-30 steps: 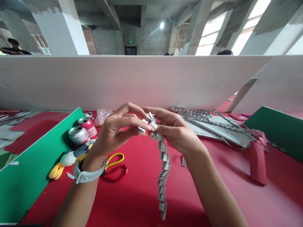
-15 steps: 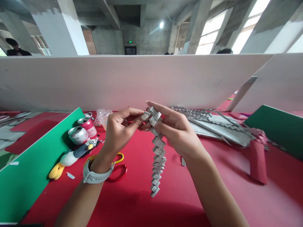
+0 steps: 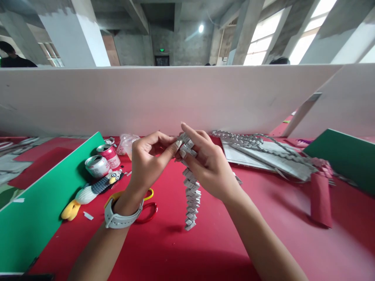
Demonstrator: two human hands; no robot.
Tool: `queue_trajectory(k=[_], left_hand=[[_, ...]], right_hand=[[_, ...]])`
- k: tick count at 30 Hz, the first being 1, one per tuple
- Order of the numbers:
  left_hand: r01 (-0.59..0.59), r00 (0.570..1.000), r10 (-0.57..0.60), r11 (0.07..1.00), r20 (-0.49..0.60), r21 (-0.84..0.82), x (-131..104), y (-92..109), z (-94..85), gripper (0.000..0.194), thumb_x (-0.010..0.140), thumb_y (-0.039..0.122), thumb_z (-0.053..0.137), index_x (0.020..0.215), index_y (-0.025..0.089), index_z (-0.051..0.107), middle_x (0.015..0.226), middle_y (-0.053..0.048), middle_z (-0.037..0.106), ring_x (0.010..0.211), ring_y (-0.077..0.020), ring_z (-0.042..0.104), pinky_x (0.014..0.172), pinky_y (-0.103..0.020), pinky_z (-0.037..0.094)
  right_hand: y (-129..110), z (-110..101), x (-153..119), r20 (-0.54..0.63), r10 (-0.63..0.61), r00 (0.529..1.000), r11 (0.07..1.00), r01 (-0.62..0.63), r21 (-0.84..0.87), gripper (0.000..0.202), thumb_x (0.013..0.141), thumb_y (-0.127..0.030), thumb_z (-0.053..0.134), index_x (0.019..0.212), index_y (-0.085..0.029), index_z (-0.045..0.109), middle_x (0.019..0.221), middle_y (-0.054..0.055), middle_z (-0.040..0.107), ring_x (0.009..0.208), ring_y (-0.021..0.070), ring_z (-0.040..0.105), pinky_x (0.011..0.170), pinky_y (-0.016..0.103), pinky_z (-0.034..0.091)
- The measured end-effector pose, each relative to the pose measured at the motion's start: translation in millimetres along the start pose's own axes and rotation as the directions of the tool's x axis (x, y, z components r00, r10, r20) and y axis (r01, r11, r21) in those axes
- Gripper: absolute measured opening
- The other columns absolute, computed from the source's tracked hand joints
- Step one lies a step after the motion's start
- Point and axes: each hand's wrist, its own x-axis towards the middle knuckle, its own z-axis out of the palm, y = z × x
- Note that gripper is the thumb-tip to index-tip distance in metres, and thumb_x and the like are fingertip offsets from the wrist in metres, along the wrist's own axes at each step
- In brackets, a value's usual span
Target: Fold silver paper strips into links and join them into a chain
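Observation:
A zigzag chain of folded newspaper strips (image 3: 192,197) hangs down over the red tabletop from between my hands. My left hand (image 3: 154,156), with a pale watch strap at its wrist, pinches the top end of the chain between thumb and forefinger. Wrapped closely round the upper links, my right hand (image 3: 209,162) has its thumb in front and its forefinger stretched over the top. The fingers hide part of the topmost links. Below my left wrist lies a pair of scissors (image 3: 149,212) with red and yellow handles, partly covered by the forearm.
Two open cans (image 3: 98,166) and a penguin-like plush toy (image 3: 90,191) lie beside a green board (image 3: 43,210) at left. At right are braided grey paper strands (image 3: 249,140), newspaper sheets (image 3: 263,160) and a red paper roll (image 3: 320,199). A white partition (image 3: 164,101) stands behind.
My right hand has shifted left and closed further over the upper links. The chain's hanging part has swung slightly left and its lower end sits higher. My left hand has barely moved.

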Motion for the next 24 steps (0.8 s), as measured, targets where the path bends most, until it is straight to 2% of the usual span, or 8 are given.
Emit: queue_trajectory(k=[2, 7, 11, 15, 20, 24], left_hand=[[0.015, 1.000, -0.015, 1.000, -0.001, -0.020, 1, -1, 0.3, 0.007, 0.075, 0.020, 0.076, 0.074, 0.016, 0.070, 0.065, 0.000, 0.070, 0.055, -0.0116, 0.065, 0.054, -0.023, 0.057], [0.061, 0.998, -0.062, 0.993, -0.012, -0.100, 4, -9, -1.5, 0.007, 0.074, 0.020, 0.076, 0.074, 0.016, 0.070, 0.065, 0.000, 0.070, 0.057, -0.0126, 0.067, 0.054, -0.023, 0.058], [0.050, 0.998, -0.053, 0.994, -0.031, -0.096, 5, -12, -2.6, 0.008, 0.074, 0.022, 0.076, 0.076, 0.016, 0.071, 0.067, -0.001, 0.071, 0.057, -0.0128, 0.067, 0.054, -0.023, 0.059], [-0.009, 1.000, 0.009, 1.000, -0.018, -0.020, 5, -10, -3.8, 0.009, 0.073, 0.023, 0.078, 0.076, 0.017, 0.073, 0.069, -0.002, 0.072, 0.061, -0.0138, 0.069, 0.057, -0.024, 0.060], [-0.052, 0.993, 0.042, 0.995, 0.107, 0.089, 8, -8, -9.6, 0.009, 0.074, 0.022, 0.075, 0.082, 0.017, 0.077, 0.077, -0.004, 0.072, 0.069, -0.0163, 0.070, 0.059, -0.026, 0.060], [-0.033, 0.995, 0.020, 0.990, 0.094, 0.135, 7, -8, -11.9, 0.015, 0.074, 0.018, 0.074, 0.088, 0.017, 0.076, 0.077, -0.005, 0.073, 0.068, -0.0166, 0.070, 0.060, -0.026, 0.061]], right_hand=[[1, 1, 1, -0.004, 0.005, 1.000, 1.000, -0.005, 0.013, 0.061, 0.085, -0.014, 0.052, 0.145, -0.023, 0.045, 0.120, 0.012, 0.052, 0.081, 0.0145, 0.056, 0.065, 0.029, 0.052], [3, -1, 6, 0.033, 0.081, 0.996, 0.977, -0.086, 0.196, 0.060, 0.084, -0.020, 0.057, 0.143, -0.025, 0.048, 0.120, 0.011, 0.057, 0.078, 0.0146, 0.058, 0.061, 0.029, 0.051], [3, -1, 6, 0.026, 0.132, 0.991, 0.973, -0.135, 0.185, 0.061, 0.083, -0.020, 0.059, 0.142, -0.028, 0.049, 0.119, 0.008, 0.060, 0.070, 0.0120, 0.054, 0.055, 0.026, 0.048], [6, 0, 7, 0.026, 0.075, 0.997, 0.983, -0.078, 0.165, 0.061, 0.083, -0.018, 0.059, 0.143, -0.027, 0.049, 0.123, 0.009, 0.057, 0.073, 0.0113, 0.055, 0.058, 0.025, 0.049], [13, -4, 10, 0.081, 0.010, 0.997, 0.989, -0.022, 0.146, 0.062, 0.083, -0.014, 0.056, 0.143, -0.023, 0.048, 0.130, 0.012, 0.057, 0.093, 0.0165, 0.060, 0.069, 0.026, 0.052], [16, -4, 10, 0.096, -0.031, 0.995, 0.996, 0.022, 0.090, 0.064, 0.083, -0.010, 0.051, 0.145, -0.023, 0.046, 0.133, 0.012, 0.056, 0.095, 0.0174, 0.061, 0.076, 0.030, 0.053]])
